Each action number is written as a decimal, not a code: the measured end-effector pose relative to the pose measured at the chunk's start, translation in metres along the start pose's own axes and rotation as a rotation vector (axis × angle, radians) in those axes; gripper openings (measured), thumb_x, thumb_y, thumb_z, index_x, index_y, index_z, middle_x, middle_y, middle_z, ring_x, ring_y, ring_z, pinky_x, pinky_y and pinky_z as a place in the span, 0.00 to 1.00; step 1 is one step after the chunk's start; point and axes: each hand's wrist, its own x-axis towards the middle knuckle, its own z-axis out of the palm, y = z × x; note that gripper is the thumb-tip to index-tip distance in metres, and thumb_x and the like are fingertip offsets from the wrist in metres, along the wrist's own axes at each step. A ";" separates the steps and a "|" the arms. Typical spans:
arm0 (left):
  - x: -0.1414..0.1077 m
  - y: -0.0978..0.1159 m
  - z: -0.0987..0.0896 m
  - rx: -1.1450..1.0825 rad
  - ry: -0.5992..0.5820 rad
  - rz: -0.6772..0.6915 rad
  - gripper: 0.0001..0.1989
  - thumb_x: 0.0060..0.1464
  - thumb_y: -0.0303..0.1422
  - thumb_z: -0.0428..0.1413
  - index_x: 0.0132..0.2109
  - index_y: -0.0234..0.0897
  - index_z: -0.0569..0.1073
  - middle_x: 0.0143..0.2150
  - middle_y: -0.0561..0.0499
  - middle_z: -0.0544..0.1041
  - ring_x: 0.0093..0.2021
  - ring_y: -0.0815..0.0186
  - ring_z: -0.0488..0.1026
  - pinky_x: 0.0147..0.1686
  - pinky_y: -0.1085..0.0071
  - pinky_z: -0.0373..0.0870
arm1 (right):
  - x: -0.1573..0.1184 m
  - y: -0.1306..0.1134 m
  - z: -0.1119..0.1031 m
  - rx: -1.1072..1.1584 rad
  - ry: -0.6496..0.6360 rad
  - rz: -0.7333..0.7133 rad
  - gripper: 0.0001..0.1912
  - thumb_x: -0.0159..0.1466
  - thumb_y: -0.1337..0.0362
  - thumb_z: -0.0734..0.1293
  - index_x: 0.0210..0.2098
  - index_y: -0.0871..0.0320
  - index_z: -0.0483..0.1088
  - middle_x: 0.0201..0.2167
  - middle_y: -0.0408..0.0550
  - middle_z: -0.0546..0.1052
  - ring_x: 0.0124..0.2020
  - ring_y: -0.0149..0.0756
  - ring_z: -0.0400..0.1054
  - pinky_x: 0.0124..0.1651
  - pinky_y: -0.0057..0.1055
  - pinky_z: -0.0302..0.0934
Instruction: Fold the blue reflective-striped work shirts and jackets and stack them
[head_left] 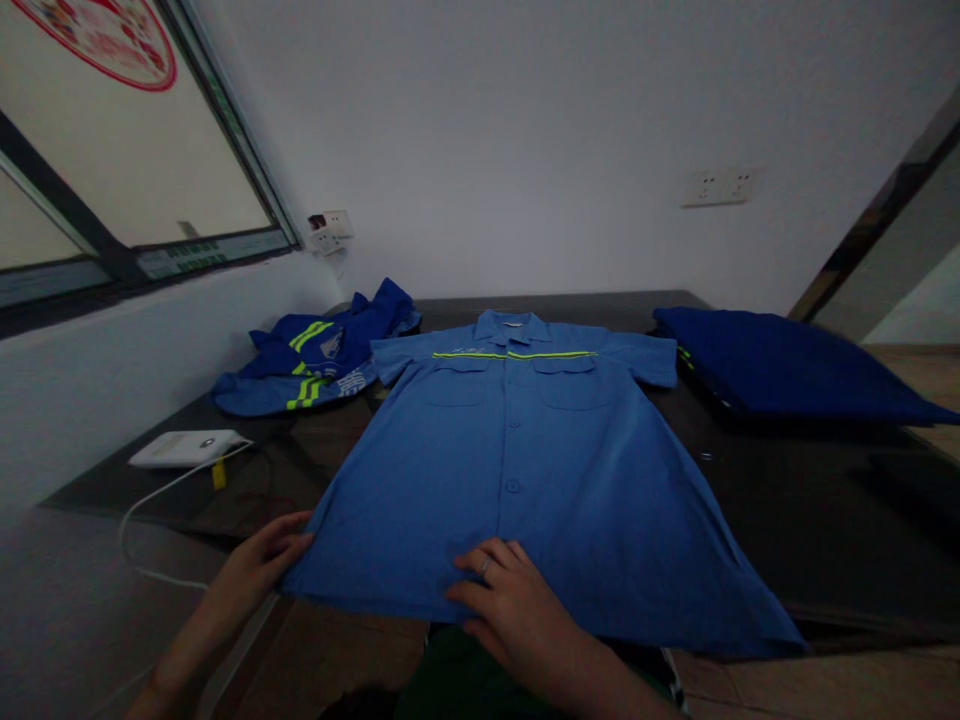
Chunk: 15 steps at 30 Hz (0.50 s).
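Note:
A blue short-sleeved work shirt (480, 460) lies spread out, front side up, its collar toward the wall and its hem over the near table edge. A yellow-green stripe crosses its chest above two pockets. At the lower left side edge, my left hand (264, 558) touches the fabric with fingers stretched out and slightly bent. My right hand (514, 605), with a ring on one finger, rests near the middle of the hem. Its fingers are apart and lie on the cloth.
Crumpled blue garments with reflective stripes (322, 355) lie at the back left. A white device (187, 447) with a white cable (150, 500) is on the left of the dark table (795, 530). Folded dark-blue cloth (787, 365) sits at the right. Wall and window border the table.

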 end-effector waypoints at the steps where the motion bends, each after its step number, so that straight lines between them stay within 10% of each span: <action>1: -0.002 0.002 0.000 0.005 0.010 0.010 0.39 0.36 0.61 0.60 0.48 0.37 0.72 0.32 0.47 0.81 0.34 0.55 0.79 0.31 0.67 0.77 | 0.000 0.001 0.001 -0.009 0.000 0.000 0.15 0.64 0.65 0.67 0.51 0.50 0.71 0.55 0.46 0.71 0.55 0.40 0.61 0.56 0.40 0.57; 15: 0.002 0.017 -0.006 0.033 0.024 0.091 0.35 0.35 0.60 0.61 0.45 0.39 0.76 0.38 0.47 0.82 0.38 0.52 0.79 0.34 0.65 0.79 | 0.088 -0.082 -0.027 -0.241 -0.073 -0.255 0.08 0.67 0.68 0.61 0.42 0.64 0.70 0.38 0.54 0.77 0.35 0.41 0.73 0.31 0.37 0.70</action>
